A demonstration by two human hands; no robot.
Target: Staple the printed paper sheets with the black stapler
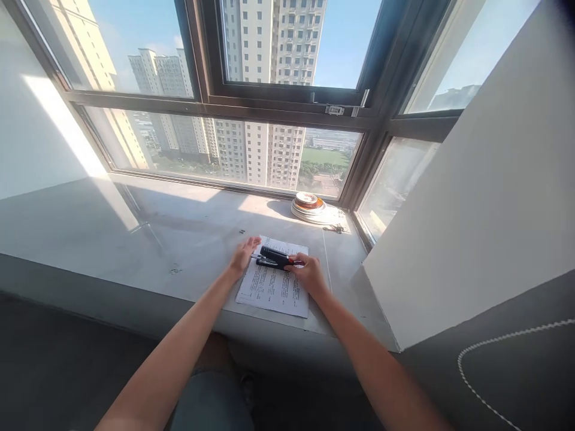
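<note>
A black stapler [275,258] lies over printed sheets of paper [274,291] on the window sill, with a silver metal part showing at its left end. My right hand [309,274] is closed around the stapler's right end. Just left of the stapler, my left hand [243,255] rests by the left edge of the sheets, its fingers stretched out. Whether its thumb touches the silver part is too small to tell.
A stack of plates or rolls [308,208] stands at the back by the window frame, with small dark items [335,228] beside it. Tiny bits [175,270] lie on the sill [197,239] at left. A white angled wall [471,197] rises at right, near a beaded cord [467,371].
</note>
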